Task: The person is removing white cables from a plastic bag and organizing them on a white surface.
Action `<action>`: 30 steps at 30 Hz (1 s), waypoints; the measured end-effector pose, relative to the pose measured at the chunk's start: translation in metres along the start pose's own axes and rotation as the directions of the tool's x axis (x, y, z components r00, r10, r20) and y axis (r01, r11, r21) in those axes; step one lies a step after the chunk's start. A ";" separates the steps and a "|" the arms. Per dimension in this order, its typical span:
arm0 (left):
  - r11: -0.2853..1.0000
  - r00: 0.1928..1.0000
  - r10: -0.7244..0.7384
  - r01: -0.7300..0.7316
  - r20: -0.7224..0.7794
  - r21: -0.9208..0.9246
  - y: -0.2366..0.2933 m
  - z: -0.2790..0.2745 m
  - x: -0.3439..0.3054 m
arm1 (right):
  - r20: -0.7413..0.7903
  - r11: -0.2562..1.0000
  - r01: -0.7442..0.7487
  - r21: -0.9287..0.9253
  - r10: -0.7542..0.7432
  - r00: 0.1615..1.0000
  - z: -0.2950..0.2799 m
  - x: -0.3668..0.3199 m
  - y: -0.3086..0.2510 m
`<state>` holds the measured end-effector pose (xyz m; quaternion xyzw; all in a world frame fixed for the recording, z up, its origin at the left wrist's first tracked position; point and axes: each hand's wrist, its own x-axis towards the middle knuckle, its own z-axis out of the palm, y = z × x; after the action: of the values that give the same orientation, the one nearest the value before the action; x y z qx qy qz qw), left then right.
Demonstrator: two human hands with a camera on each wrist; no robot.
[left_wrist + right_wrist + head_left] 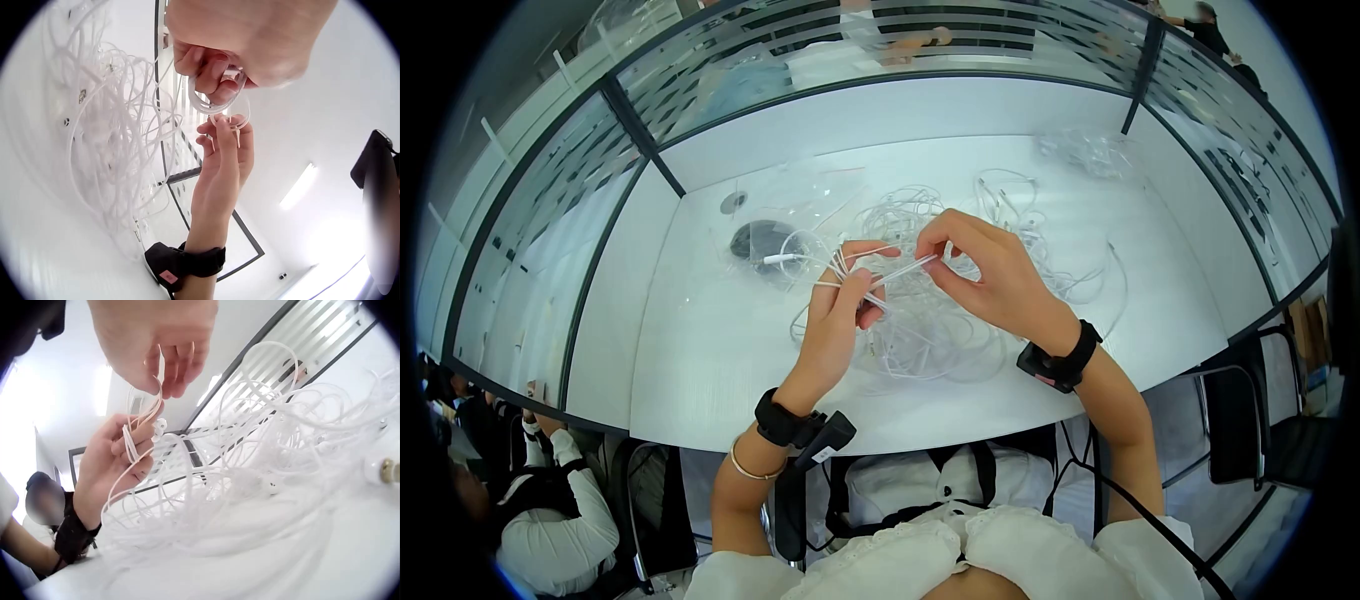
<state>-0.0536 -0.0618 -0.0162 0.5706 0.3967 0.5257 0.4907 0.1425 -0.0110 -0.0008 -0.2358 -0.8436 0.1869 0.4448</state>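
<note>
Gripping a looped white cable [904,270], the left hand [832,325] has its fingers curled round the coils, above the desk [700,385]. The right hand [992,275] pinches a part of the same cable between thumb and fingertips, just beside the left hand. A white plug [778,259] extends on a curved length of cable to the left of the left hand. Beneath and beyond both hands, a tangled pile of white cables [915,345] spreads over the middle of the desk, with loose loops reaching towards its right side. A dark rounded object [762,241] lies near the clear plastic bag [825,190], left of the pile; crumpled clear plastic [1085,152] lies at the far right, near the partition.
</note>
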 end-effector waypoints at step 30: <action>0.996 0.996 -0.022 0.014 0.087 0.091 -0.010 0.002 -0.002 | -0.027 0.965 -0.208 0.162 0.215 0.976 -0.007 0.002 0.003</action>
<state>-0.0510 -0.0625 -0.0265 0.6111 0.4033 0.4773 0.4860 0.1482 -0.0072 0.0028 -0.2925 -0.7861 0.2945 0.4581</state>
